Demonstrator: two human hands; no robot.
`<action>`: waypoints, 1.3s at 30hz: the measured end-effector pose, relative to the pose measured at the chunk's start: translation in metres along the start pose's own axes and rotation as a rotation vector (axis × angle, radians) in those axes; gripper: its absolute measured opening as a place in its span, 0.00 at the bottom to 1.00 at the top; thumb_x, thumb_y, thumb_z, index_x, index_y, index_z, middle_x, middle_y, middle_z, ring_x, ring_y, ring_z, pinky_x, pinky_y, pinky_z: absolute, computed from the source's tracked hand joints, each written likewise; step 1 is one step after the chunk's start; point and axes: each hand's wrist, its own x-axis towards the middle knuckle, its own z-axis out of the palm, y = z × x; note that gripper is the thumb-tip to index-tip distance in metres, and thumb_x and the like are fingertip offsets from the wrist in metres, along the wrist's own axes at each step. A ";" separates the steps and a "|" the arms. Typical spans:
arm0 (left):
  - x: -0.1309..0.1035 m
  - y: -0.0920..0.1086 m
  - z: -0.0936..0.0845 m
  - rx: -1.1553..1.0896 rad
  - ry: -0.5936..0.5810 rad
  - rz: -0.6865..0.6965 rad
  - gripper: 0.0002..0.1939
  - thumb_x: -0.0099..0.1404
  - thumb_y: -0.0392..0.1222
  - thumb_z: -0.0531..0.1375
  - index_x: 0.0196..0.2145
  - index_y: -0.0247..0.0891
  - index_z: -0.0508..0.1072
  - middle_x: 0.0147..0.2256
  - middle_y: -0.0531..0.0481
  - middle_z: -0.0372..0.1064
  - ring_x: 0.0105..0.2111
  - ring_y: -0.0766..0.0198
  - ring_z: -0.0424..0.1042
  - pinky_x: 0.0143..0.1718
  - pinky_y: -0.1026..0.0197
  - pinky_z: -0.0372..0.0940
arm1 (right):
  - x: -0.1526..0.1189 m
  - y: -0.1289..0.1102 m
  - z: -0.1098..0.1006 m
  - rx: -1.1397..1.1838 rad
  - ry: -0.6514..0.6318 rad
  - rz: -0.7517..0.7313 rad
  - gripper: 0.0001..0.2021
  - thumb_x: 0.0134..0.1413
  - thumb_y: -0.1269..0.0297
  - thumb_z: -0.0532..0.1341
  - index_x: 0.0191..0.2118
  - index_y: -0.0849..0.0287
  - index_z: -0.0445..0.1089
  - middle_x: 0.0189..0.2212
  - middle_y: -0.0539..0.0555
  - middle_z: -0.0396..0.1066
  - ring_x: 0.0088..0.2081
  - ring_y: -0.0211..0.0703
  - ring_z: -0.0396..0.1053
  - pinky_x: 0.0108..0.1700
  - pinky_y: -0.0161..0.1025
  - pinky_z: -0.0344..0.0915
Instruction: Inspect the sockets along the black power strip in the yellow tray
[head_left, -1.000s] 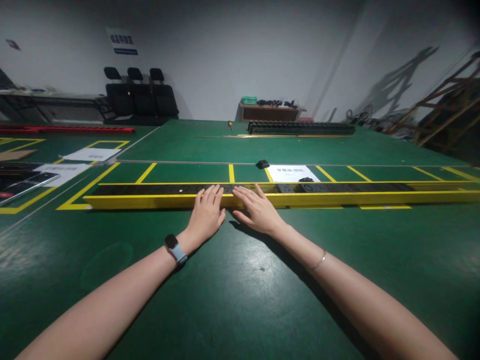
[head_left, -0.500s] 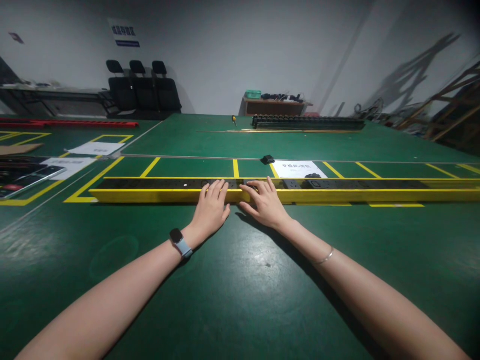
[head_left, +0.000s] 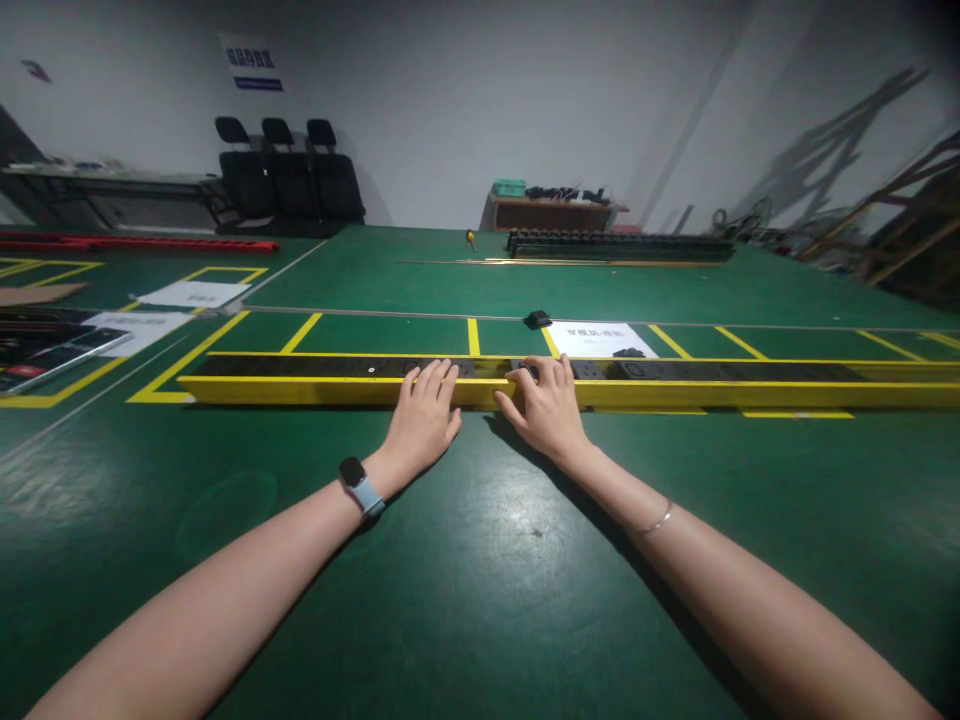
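Note:
A long yellow channel (head_left: 337,392) lies crosswise on the green table, with black socket modules (head_left: 637,370) set in a row inside it. My left hand (head_left: 427,405) lies over the channel's near wall, its fingers stretched out across the black modules. To its right, my right hand (head_left: 551,405) curls its fingers onto a black socket module (head_left: 523,368) in the channel, thumb low against the near wall. Between the two hands, a short stretch of the channel shows no module. The right fingertips are partly hidden.
Behind the channel, a white paper sheet (head_left: 592,338) has small black parts (head_left: 538,319) near it. Farther back are a screwdriver (head_left: 470,240) and a long black rack of parts (head_left: 619,247). A dark device (head_left: 60,360) lies at left.
My right hand has moved right along the channel with the black socket module, and the gap beside it has widened. My left hand has stayed in place.

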 end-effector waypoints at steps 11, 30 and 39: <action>0.000 0.000 0.000 -0.007 0.008 0.001 0.30 0.67 0.41 0.52 0.64 0.27 0.56 0.63 0.34 0.56 0.64 0.48 0.54 0.65 0.44 0.47 | -0.004 0.001 0.000 0.169 -0.092 -0.142 0.21 0.63 0.55 0.55 0.57 0.59 0.62 0.51 0.57 0.71 0.60 0.53 0.59 0.68 0.60 0.40; -0.001 0.000 0.001 -0.006 0.043 -0.024 0.29 0.68 0.41 0.51 0.63 0.24 0.56 0.62 0.33 0.57 0.63 0.48 0.55 0.65 0.45 0.48 | -0.005 0.002 0.000 0.084 -0.018 -0.105 0.21 0.63 0.56 0.54 0.57 0.62 0.63 0.49 0.60 0.71 0.57 0.53 0.61 0.68 0.61 0.41; 0.001 -0.001 0.000 -0.026 0.093 -0.029 0.25 0.68 0.39 0.49 0.60 0.28 0.62 0.60 0.37 0.63 0.62 0.51 0.58 0.65 0.44 0.49 | -0.006 -0.006 -0.001 0.160 -0.061 -0.191 0.20 0.63 0.63 0.53 0.60 0.60 0.61 0.54 0.58 0.69 0.59 0.51 0.61 0.69 0.60 0.38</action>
